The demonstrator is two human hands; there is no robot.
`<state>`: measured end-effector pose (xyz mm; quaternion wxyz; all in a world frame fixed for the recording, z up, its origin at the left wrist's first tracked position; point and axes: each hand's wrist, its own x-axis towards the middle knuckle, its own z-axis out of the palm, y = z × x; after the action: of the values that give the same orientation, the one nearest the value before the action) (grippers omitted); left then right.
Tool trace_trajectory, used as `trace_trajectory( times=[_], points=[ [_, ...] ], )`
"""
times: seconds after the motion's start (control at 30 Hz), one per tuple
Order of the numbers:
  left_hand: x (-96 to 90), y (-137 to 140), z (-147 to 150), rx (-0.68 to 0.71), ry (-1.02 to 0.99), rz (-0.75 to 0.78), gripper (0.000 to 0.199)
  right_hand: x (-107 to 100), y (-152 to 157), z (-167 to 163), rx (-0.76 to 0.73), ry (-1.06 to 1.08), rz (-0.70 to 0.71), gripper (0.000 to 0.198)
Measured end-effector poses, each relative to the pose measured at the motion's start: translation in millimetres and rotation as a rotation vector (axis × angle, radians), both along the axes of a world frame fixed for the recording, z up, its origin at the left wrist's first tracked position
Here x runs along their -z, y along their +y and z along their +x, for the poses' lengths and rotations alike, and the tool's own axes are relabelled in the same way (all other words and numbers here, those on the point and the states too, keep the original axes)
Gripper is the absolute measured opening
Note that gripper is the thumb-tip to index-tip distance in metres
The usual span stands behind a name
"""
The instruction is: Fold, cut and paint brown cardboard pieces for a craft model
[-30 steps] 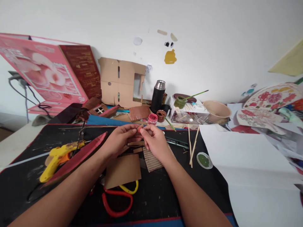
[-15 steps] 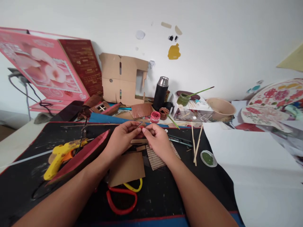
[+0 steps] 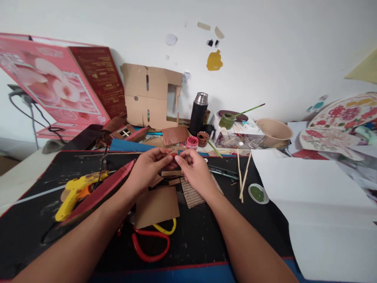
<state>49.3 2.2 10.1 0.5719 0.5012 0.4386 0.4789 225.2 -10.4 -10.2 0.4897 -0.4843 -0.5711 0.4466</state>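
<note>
My left hand (image 3: 149, 167) and my right hand (image 3: 196, 169) meet above the middle of the dark mat. Thumbs and fingers of both pinch a small red and brown piece (image 3: 174, 155), which looks like cardboard; the fingers cover most of it. Below them lie thin cardboard strips (image 3: 172, 173), a flat cardboard square (image 3: 159, 207) and a corrugated cardboard piece (image 3: 193, 193). Scissors with a red and a yellow handle (image 3: 150, 258) stick out from under the square. Beside my left forearm is a long pink-red boat-like form (image 3: 101, 192).
A yellow glue gun (image 3: 69, 196) lies at left. To the right are a utility knife (image 3: 223, 172), wooden sticks (image 3: 245, 179), a lid with green paint (image 3: 258, 193) and white paper (image 3: 318, 204). Paint jars (image 3: 192, 143) and a black thermos (image 3: 198, 116) stand behind.
Both hands stay together and still pinch the small piece, with slight finger movement that shows more of its red part. The whole view has shifted a little.
</note>
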Motion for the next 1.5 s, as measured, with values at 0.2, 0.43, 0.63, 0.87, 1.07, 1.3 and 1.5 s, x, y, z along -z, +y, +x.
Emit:
trace_trajectory(
  times=[0.2,0.43,0.63,0.87,1.07,1.3,1.5],
  points=[
    [-1.2,-1.5,1.7,-0.007,0.012,0.002,0.048,2.9,0.5,-1.5,-0.048,0.002,-0.029,0.028],
    [-10.9,-2.0,-3.1,0.092,0.076,0.009,0.049,-0.4,-3.2,-3.3,-0.077,-0.034,-0.011,0.026],
    [-10.9,7.2,-10.6,-0.010,0.026,0.087,0.047,-8.2,-5.8,-6.6,-0.072,0.074,-0.037,0.031],
    [-4.7,18.4,-19.9,-0.120,-0.023,0.149,0.055,-17.6,-13.1,-9.6,-0.133,-0.103,-0.023,0.033],
    [-5.1,18.3,-20.2,-0.111,-0.087,0.172,0.055,-41.3,-37.7,-3.7,-0.259,-0.743,0.101,0.020],
    [-7.6,20.1,-19.3,-0.125,-0.142,0.172,0.057,-33.2,-49.0,20.5,-0.254,-0.912,0.036,0.023],
    [-8.2,20.9,-21.2,-0.123,-0.156,0.168,0.054,-60.3,-66.9,-1.5,-0.438,-0.960,0.009,0.061]
  ],
)
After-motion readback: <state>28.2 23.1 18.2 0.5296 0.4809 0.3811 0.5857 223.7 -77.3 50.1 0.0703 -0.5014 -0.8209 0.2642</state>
